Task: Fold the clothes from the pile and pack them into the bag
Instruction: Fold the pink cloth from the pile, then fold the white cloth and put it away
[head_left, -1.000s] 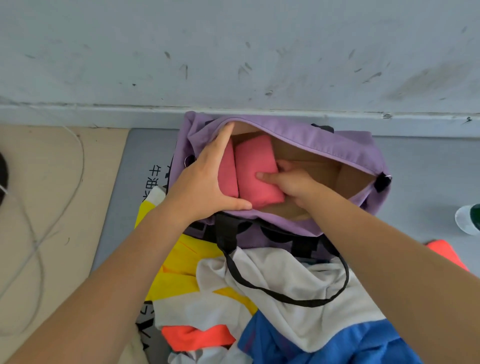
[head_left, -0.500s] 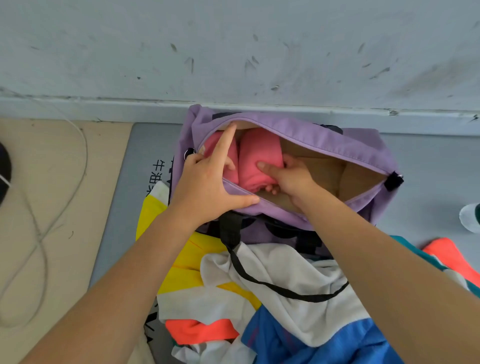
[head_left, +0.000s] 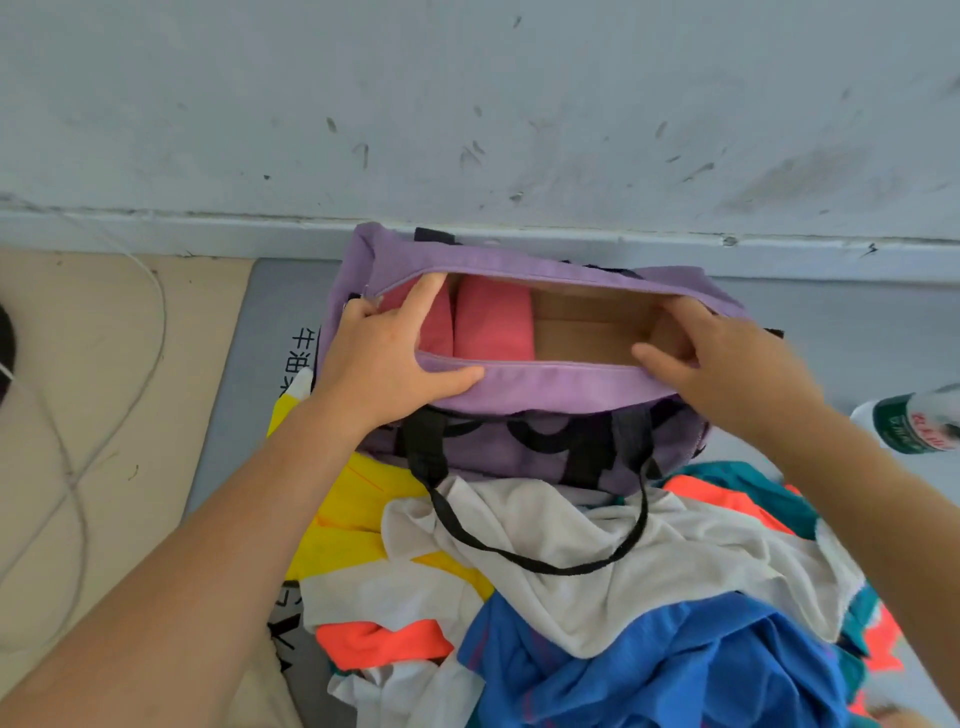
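Observation:
A purple bag (head_left: 550, 387) stands open against the wall. Two folded pink garments (head_left: 493, 325) stand upright in its left end; the right part shows a bare brown bottom. My left hand (head_left: 387, 358) grips the near rim at the left, its forefinger reaching to the far rim. My right hand (head_left: 727, 358) holds the bag's rim at the right end, fingers curled into the opening. A loose pile of clothes (head_left: 597, 597) lies in front of the bag: white, blue, yellow, orange and teal pieces. The bag's black strap (head_left: 524, 556) lies across the white garment.
The bag and pile rest on a grey mat (head_left: 249, 374) with black print. A beige floor with a thin white cable (head_left: 78, 441) is at the left. A plastic bottle with a green label (head_left: 914, 423) lies at the right edge. The wall (head_left: 467, 104) runs just behind the bag.
My right hand left the pink garment and moved to the bag's right end, taking hold of the rim. The bag's opening is stretched wider. My left hand stays on the left rim.

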